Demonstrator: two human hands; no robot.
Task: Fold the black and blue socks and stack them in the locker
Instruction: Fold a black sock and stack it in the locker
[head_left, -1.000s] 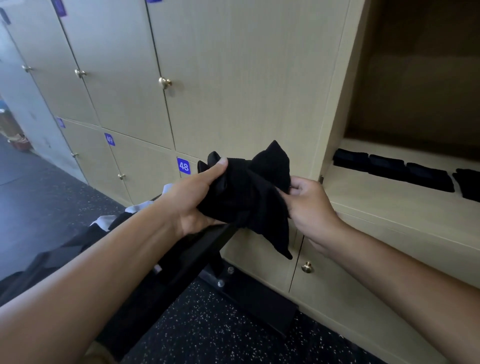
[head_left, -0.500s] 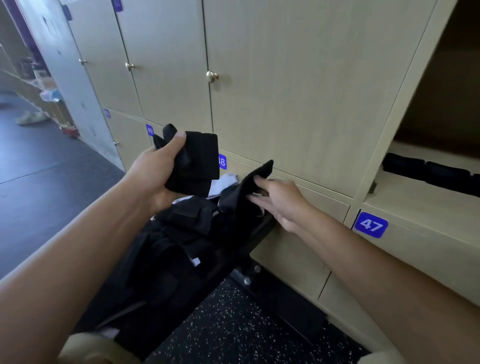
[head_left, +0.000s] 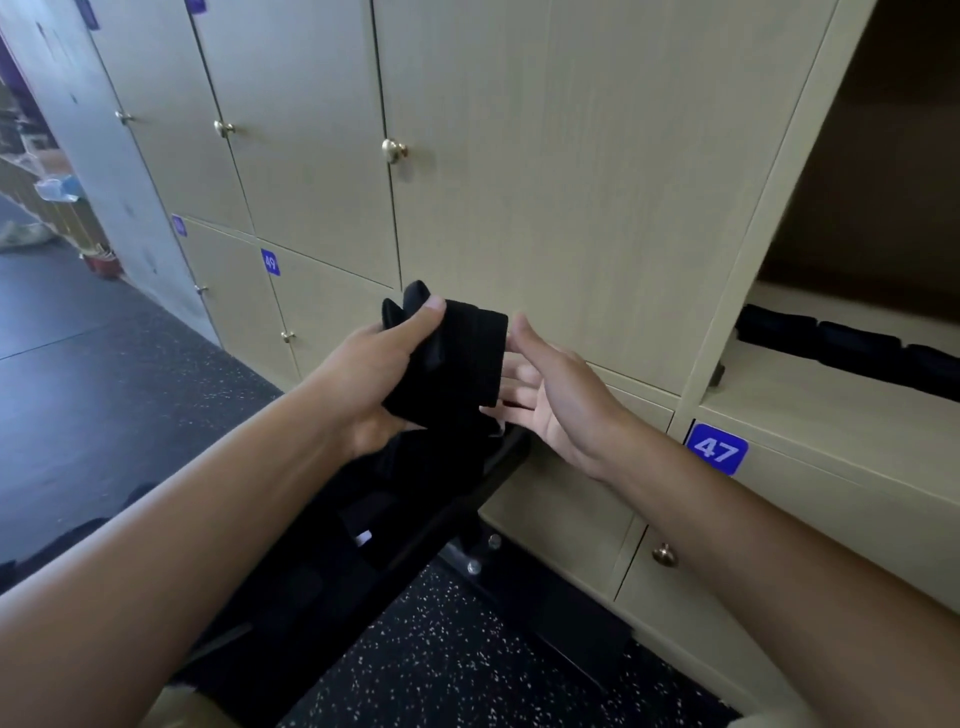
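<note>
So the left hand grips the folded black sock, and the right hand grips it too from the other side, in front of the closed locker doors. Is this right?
Not quite. In the head view the left hand does grip the folded black sock, but the right hand is open, fingers straight beside the sock, not gripping it. Both are in front of the closed locker doors.

Locker room: numbered wooden lockers (head_left: 519, 156), speckled floor (head_left: 441, 665)
</note>
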